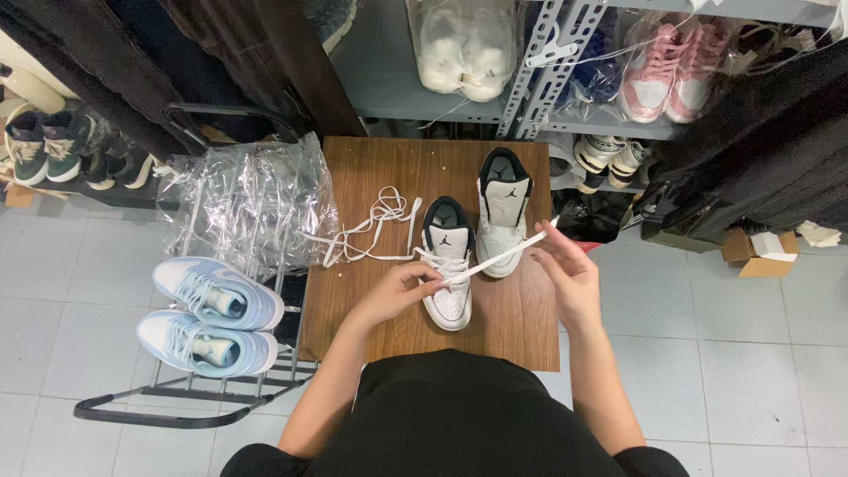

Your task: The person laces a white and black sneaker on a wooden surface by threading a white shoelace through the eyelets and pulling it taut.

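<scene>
The black-and-white sneaker is sitting light and stiff on the small wooden table, beside its mate. The left hand is pinching its lacing; the right hand is pulling 1 white lace taut — soft, limp, best gripped near its tip.

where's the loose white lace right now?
Head view: the loose white lace lies in a tangle on the wooden table, left of the near shoe and beside the clear plastic bags, away from both hands.
</scene>
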